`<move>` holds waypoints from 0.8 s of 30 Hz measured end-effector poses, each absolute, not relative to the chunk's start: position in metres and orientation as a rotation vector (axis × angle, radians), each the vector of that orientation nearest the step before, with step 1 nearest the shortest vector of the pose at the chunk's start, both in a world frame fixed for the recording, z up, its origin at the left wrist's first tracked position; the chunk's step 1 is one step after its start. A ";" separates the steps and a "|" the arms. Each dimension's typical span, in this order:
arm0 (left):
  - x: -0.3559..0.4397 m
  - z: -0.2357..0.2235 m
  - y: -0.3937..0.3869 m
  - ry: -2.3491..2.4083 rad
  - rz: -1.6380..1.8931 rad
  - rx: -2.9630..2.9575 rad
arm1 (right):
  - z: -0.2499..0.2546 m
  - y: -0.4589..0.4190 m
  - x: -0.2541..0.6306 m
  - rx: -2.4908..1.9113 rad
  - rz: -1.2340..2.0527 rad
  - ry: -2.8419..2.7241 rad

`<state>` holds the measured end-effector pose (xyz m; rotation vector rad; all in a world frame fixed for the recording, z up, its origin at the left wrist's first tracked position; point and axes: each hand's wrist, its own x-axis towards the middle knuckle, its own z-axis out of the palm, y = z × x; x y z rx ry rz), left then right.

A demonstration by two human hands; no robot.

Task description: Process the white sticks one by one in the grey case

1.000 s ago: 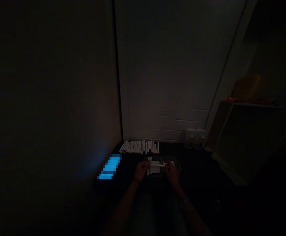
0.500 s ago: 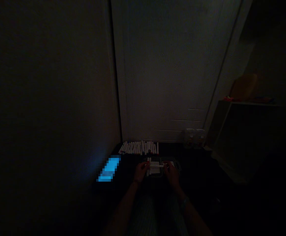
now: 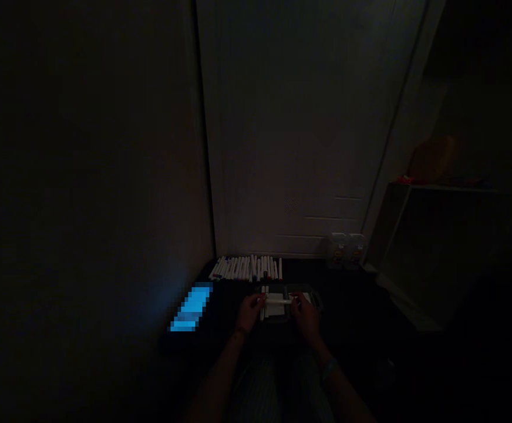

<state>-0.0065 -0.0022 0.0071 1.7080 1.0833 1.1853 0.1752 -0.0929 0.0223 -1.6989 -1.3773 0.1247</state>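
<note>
In dim light, a white marker [image 3: 278, 301] lies level between my two hands. My left hand [image 3: 250, 311] pinches its left end, and my right hand [image 3: 303, 314] pinches the right end. Beneath them sits an opened case [image 3: 277, 321] with see-through sides. Along the left side of the case stand white markers [image 3: 265, 311], partly behind my left fingers. A white sheet or card [image 3: 275, 309] shows inside the case under the held marker. The fingertips are too dark to make out finely.
A row of several white markers [image 3: 242, 269] lies at the back of the dark table [image 3: 348, 305]. To the left glows a blurred blue screen [image 3: 192, 307]. Two clear containers [image 3: 346, 251] stand against the back wall panel. An open-fronted shelf unit [image 3: 392, 229] rises on the right.
The view has shifted slightly, so the table sits a little lower and further left. Both hands keep their grip on the marker, which stays almost level over the case.
</note>
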 end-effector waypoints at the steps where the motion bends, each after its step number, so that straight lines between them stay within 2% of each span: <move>1: -0.006 0.008 -0.002 1.082 1.176 1.716 | 0.022 -0.093 0.175 -1.693 0.120 -1.372; 24: -0.005 0.016 -0.008 1.086 1.198 1.652 | 0.026 -0.094 0.175 -1.672 0.160 -1.348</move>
